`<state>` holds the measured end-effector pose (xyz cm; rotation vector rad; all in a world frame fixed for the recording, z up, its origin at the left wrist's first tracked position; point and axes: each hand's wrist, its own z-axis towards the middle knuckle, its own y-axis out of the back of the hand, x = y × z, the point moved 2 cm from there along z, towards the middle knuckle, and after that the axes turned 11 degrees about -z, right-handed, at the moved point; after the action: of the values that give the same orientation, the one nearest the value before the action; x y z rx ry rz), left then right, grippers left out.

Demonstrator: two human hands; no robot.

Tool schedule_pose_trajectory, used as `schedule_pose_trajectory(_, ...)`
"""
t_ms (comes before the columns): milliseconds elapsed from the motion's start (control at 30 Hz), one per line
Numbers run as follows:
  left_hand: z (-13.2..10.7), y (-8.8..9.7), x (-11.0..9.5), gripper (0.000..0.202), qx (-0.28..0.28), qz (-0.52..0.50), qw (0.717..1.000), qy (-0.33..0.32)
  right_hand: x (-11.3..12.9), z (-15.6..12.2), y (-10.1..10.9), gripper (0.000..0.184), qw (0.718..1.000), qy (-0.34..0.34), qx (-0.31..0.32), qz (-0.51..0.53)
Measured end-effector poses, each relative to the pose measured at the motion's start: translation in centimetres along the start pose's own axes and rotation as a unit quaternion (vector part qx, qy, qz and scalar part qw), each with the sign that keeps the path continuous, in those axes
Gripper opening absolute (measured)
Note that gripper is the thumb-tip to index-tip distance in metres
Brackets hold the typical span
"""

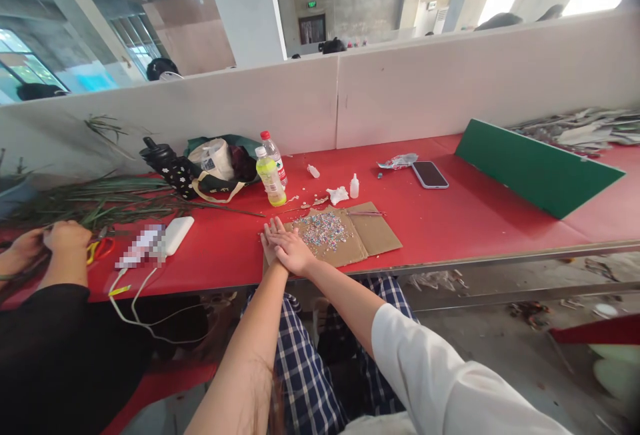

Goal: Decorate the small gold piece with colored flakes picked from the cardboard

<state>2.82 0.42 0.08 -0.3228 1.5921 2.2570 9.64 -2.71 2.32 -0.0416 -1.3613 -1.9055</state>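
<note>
The table (pixel 450 222) was red; near its front edge lay the card (pixel 381 236), likely put under the bits (pixel 324 230) (maybe beads) to catch them; the right hand (pixel 294 250) lay flat across the left hand (pixel 271 238), together at the card's left end.

The single view looks forward and down from the person's head, fairly near the left hand (pixel 269 238) and right hand (pixel 294 251), across the red table (pixel 440 225) to the pale partition (pixel 425 88).
</note>
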Motion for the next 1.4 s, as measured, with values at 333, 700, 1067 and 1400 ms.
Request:
schedule_pose_trajectory(333, -0.2, 1.0, -0.6, 0.055, 0.010, 0.057, 0.998, 0.034, -3.3, -0.2, 2.9, 0.039, 0.996, -0.044, 0.024, -0.073)
schedule_pose_trajectory(700, -0.2, 1.1, -0.8, 0.054, 0.005, 0.071, 0.997, 0.043, -4.1, -2.3, 3.1, 0.037, 0.988, -0.001, 0.064, -0.139)
schedule_pose_trajectory(1067, -0.3, 1.4, -1.0, 0.056, 0.010, 0.058, 0.997, 0.048, -1.7, -2.1, 4.3, 0.023, 0.979, 0.043, 0.066, -0.189)
schedule_pose_trajectory(1400, -0.3, 1.4, -1.2, 0.064, 0.018, 0.052, 0.997, 0.055, -3.5, -1.7, 5.9, 0.026, 0.966, 0.062, 0.085, -0.235)
